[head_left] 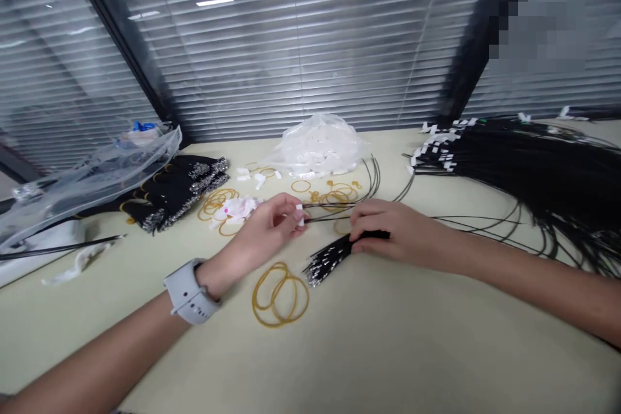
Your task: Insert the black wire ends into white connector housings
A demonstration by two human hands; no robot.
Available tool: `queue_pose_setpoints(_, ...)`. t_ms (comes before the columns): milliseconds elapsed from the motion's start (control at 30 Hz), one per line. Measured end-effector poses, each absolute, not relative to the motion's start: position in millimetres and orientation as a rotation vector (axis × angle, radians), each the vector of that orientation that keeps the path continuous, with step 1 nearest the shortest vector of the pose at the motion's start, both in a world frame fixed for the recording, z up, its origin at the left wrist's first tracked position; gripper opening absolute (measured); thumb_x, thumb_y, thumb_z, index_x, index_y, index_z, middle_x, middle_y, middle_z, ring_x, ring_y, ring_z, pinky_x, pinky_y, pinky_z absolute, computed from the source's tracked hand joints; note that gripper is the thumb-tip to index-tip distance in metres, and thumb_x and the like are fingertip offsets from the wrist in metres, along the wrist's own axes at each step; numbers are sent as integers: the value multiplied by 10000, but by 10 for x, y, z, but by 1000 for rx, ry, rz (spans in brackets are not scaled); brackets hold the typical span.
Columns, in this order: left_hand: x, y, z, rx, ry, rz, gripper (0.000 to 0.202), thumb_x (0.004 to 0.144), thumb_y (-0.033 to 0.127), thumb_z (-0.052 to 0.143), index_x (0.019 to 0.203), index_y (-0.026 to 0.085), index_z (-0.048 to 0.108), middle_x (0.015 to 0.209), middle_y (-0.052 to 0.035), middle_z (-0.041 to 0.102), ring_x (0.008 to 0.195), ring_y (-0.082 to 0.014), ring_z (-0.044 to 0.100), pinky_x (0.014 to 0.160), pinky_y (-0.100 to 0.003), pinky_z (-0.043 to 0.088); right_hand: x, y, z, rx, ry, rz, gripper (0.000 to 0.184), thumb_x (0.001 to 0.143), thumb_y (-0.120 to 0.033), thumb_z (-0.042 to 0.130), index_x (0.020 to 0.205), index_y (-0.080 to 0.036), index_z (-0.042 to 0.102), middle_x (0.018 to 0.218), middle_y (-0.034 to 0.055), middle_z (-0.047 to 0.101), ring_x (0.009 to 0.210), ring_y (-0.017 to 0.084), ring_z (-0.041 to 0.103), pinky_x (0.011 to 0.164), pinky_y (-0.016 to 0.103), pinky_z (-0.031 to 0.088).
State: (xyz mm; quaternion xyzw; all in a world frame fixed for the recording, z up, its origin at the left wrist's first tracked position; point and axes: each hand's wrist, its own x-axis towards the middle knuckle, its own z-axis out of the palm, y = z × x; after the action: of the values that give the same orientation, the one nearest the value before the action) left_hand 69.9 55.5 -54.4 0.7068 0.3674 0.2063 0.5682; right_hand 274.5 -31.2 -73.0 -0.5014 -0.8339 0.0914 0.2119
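Among rubber bands (pixel 213 201), left fingers (pixel 283 201) pinch a white tag (pixel 300 215), right fingers (pixel 365 225) grip black cables (pixel 334 255)

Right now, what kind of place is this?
Probably a workshop or small factory: a big pile of black wires, yellow rubber bands and a clear bag of white bits share one table.

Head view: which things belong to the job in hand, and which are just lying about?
Probably belonging:
black cable bundle, in the right hand
small white piece, in the left hand
white-ended black cable pile
yellow rubber bands

Probably lying about:
crumpled pink-and-white scrap
clear plastic sheeting, left
white strip
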Motion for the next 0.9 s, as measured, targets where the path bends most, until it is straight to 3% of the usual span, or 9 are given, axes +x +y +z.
queue_pose_setpoints(300,587,332,-579,1801,963,387,337,705,466,458,935,228,523,805,-7,606,732,-19,576,615,-67,455,2572,-383,-783,-1329,-2322,-50,210,846,-229,404,810,-191,607,773,15,497,717,77,409,703,244,303)
queue_pose_setpoints(467,585,333,-593,1854,964,406,317,719,419,462,973,240,527,761,-1,591,674,-2,530,543,-47,410,2469,-423,-875,-1418,-2266,23,199,863,-207,347,802,-144,526,833,30,468,763,90,381,736,244,305)
queue_pose_setpoints(600,600,344,-590,1848,981,401,290,715,398,483,961,249,521,782,17,583,700,11,521,589,-42,412,2447,-452,-907,-1393,-2211,-24,161,847,-140,328,791,-129,478,835,41,452,771,99,367,720,240,310)
queue_pose_setpoints(733,612,327,-581,1800,945,393,252,715,392,488,932,266,517,767,35,579,724,10,539,636,-55,435,2440,-465,-879,-1381,-2118,38,165,838,-140,344,769,-132,494,752,32,443,683,76,376,631,197,318)
queue_pose_setpoints(900,646,280,-568,1783,939,317,293,703,438,488,954,288,506,829,22,594,711,-4,532,578,-72,412,2450,-466,-826,-1403,-1939,172,147,834,-217,426,791,-142,544,739,2,503,676,36,436,614,153,333)
